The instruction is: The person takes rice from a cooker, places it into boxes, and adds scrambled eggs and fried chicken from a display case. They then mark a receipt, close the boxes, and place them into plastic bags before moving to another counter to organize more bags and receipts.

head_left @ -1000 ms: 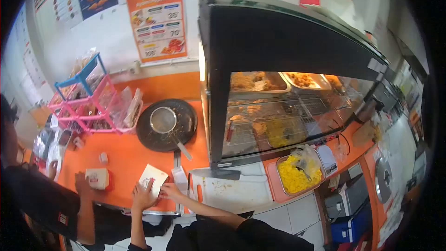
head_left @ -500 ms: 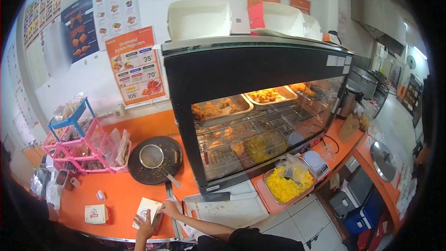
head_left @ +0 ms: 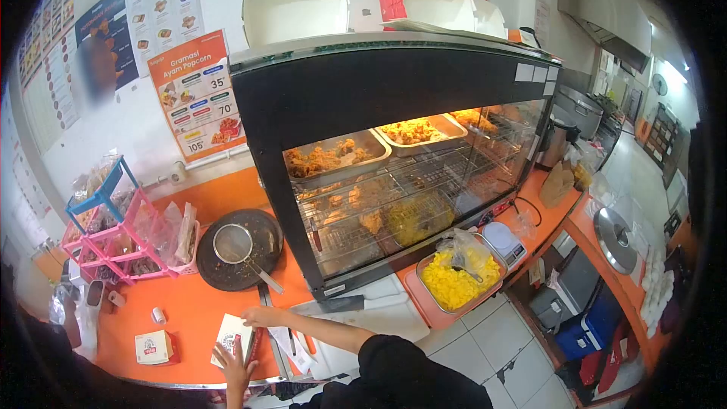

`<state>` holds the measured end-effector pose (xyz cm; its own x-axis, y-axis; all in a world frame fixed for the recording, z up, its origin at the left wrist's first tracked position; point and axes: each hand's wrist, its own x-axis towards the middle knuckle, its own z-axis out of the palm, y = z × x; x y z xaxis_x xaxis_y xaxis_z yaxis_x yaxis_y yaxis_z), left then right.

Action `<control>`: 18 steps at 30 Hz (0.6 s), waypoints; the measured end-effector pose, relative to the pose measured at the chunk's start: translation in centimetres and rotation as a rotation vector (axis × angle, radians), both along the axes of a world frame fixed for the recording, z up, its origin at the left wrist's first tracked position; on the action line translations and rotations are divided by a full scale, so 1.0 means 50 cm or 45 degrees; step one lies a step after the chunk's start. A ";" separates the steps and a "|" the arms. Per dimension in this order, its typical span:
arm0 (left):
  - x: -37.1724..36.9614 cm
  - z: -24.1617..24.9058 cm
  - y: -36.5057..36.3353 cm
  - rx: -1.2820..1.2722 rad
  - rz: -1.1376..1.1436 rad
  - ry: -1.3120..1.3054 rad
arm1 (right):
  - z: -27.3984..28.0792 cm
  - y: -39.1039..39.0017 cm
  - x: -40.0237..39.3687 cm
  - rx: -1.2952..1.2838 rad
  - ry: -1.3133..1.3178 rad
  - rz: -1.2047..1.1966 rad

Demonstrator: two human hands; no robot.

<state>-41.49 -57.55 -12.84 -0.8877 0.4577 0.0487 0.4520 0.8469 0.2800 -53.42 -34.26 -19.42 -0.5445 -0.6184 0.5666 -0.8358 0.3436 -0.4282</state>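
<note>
A paper food box [head_left: 231, 328] with a white lid, a printed logo and red sides rests near the front of the orange counter. My left hand [head_left: 236, 367] lies on its near part, fingers spread. At the far right corner, my right hand [head_left: 259, 316] has its fingers closed on the lid's edge; the fingertips are partly hidden. A second food box [head_left: 153, 349] of the same kind stands to the left, with a small white roll-shaped item [head_left: 159, 316] behind it.
Right of my hands are a cutting board [head_left: 394, 310], a knife [head_left: 341, 304] and an orange-handled tool [head_left: 307, 341]. Behind stand a pan [head_left: 219, 273] with a strainer [head_left: 232, 243], a pink rack [head_left: 125, 238], a heated display case [head_left: 394, 87] and a tray of yellow food [head_left: 458, 280].
My right hand has moved from the box's right side to its far corner. My left hand stays on the lid. The camera view has shifted, so the surroundings sit further left and higher.
</note>
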 end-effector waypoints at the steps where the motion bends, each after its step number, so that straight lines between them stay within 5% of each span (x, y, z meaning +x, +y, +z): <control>1: -0.006 -0.024 -0.004 -0.008 0.014 0.073 | -0.013 -0.008 0.010 -0.032 0.109 -0.021; 4: -0.005 -0.058 -0.005 -0.072 0.077 0.237 | 0.012 0.008 0.060 0.024 -0.124 -0.096; 7: -0.002 -0.055 -0.005 -0.029 0.074 0.210 | 0.127 -0.004 0.090 0.511 -0.399 -0.172; 14: -0.033 0.021 0.028 -0.030 0.258 -0.104 | 0.133 -0.092 0.033 0.921 -0.038 -0.100; 18: -0.072 -0.033 0.018 -0.090 0.242 -0.046 | 0.078 -0.129 -0.012 1.040 0.040 -0.095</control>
<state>-45.08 -56.65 -14.48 -0.9590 0.2832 -0.0109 0.2733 0.9341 0.2296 -54.04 -40.73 -15.53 -0.5921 -0.8052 -0.0313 -0.8057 0.5923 0.0043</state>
